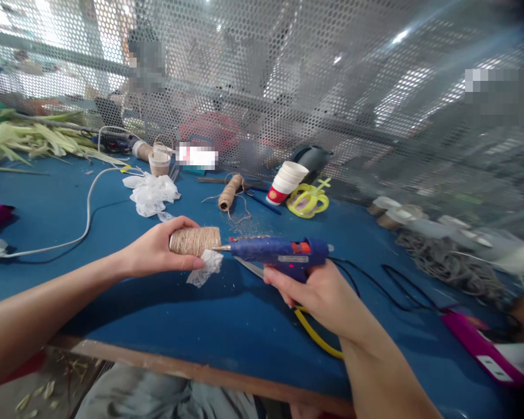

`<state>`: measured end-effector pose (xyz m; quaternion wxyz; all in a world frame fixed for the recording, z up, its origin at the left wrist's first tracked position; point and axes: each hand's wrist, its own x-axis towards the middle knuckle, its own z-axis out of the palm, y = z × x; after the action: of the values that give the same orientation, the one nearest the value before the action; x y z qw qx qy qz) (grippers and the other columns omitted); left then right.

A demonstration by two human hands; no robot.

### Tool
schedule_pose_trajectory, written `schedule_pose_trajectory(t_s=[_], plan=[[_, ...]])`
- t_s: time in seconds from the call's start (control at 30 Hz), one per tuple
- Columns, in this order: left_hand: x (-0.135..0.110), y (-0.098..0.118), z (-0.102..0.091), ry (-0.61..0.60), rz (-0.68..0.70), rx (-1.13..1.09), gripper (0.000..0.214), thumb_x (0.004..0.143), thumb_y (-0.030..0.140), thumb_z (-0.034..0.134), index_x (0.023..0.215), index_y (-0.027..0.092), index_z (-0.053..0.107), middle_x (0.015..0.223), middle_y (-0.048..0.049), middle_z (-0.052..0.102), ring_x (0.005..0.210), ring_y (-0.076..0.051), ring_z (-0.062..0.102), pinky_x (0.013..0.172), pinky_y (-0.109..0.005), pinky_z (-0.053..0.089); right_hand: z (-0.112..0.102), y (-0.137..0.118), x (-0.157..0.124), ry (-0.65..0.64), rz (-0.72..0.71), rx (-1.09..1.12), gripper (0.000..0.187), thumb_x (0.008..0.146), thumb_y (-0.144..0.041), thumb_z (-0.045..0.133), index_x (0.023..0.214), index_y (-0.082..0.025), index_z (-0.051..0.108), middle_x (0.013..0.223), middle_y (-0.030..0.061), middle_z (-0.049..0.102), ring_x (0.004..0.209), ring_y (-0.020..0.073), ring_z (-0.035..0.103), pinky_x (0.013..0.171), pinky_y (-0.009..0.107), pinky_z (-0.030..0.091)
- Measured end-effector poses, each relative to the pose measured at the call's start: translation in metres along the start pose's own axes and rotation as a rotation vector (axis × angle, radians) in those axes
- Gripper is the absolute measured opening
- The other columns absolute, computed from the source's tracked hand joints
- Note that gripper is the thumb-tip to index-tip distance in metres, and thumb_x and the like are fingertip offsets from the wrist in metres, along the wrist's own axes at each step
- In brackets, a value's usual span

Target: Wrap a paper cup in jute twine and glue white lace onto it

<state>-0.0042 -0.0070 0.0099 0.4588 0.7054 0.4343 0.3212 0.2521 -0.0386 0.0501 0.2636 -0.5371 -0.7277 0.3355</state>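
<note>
My left hand (159, 250) is closed round a small cup wrapped in brown twine (196, 240), held on its side. A piece of white lace (207, 270) hangs from the cup's lower side beside my thumb. In my right hand (318, 297) is a blue hot glue gun (264, 250), gripped by its handle with a red light glowing. Its metal nozzle points left and reaches the cup's end, close to the lace; whether it touches cannot be told. Yellow-handled scissors (315, 338) lie partly hidden under my right hand.
Behind stand a twine roll (230, 192), stacked paper cups (286, 181), a yellow crown-shaped piece (308, 201) and bunched white lace (152, 193). Corn husks (35, 139) lie far left. A black cord (388, 294) runs toward a magenta power strip (480, 343). Perforated metal mesh (253, 75) borders the table.
</note>
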Motion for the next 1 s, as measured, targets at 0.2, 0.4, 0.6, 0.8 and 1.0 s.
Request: schedule_pose_trajectory(t_s=[0.2,0.4,0.6,0.8,1.0], plan=[[-0.001,0.002,0.0011,-0.023,0.018,-0.006,0.053,0.061,0.039,0.073,0.101,0.016,0.048,0.078,0.0022,0.052,0.065,-0.01,0.046,0.057,-0.022,0.043,-0.0012,0.0043,0.0016,0.012,-0.019,0.027,0.024,0.078,-0.038,0.055,0.067,-0.017,0.06,0.046,-0.0012,0.054,0.044,0.0111,0.052,0.045,0.023,0.046],[-0.0006,-0.0005,-0.0018,-0.031,0.015,-0.005,0.052,0.063,0.041,0.071,0.103,0.016,0.048,0.078,0.0019,0.052,0.064,-0.011,0.048,0.056,-0.022,0.043,-0.0032,0.0016,-0.0015,-0.053,-0.05,0.086,0.019,0.078,-0.034,0.056,0.07,-0.017,0.059,0.045,-0.004,0.05,0.041,0.009,0.048,0.044,0.022,0.045],[-0.0042,0.002,-0.0006,-0.029,0.098,0.04,0.051,0.064,0.039,0.071,0.103,0.017,0.049,0.084,0.0001,0.055,0.07,-0.012,0.051,0.061,-0.023,0.046,-0.0029,0.0021,-0.0004,-0.028,-0.052,0.094,0.021,0.08,-0.034,0.055,0.07,-0.016,0.058,0.043,-0.0034,0.049,0.042,0.0093,0.047,0.047,0.023,0.045],[-0.0045,0.0015,0.0013,0.028,0.138,0.185,0.053,0.063,0.041,0.071,0.105,0.017,0.05,0.09,-0.0021,0.059,0.075,-0.015,0.055,0.066,-0.026,0.048,-0.0033,0.0034,-0.0004,0.024,-0.045,0.091,0.023,0.078,-0.035,0.057,0.065,-0.016,0.056,0.049,-0.0014,0.053,0.042,0.0088,0.047,0.043,0.022,0.044],[-0.0032,0.001,0.0018,0.079,0.185,0.303,0.054,0.063,0.041,0.071,0.106,0.016,0.05,0.095,-0.0039,0.06,0.08,-0.018,0.057,0.072,-0.029,0.048,-0.0041,0.0003,-0.0022,0.002,-0.041,-0.003,0.027,0.08,-0.037,0.055,0.059,-0.019,0.053,0.044,-0.0026,0.05,0.042,0.01,0.048,0.044,0.023,0.043]])
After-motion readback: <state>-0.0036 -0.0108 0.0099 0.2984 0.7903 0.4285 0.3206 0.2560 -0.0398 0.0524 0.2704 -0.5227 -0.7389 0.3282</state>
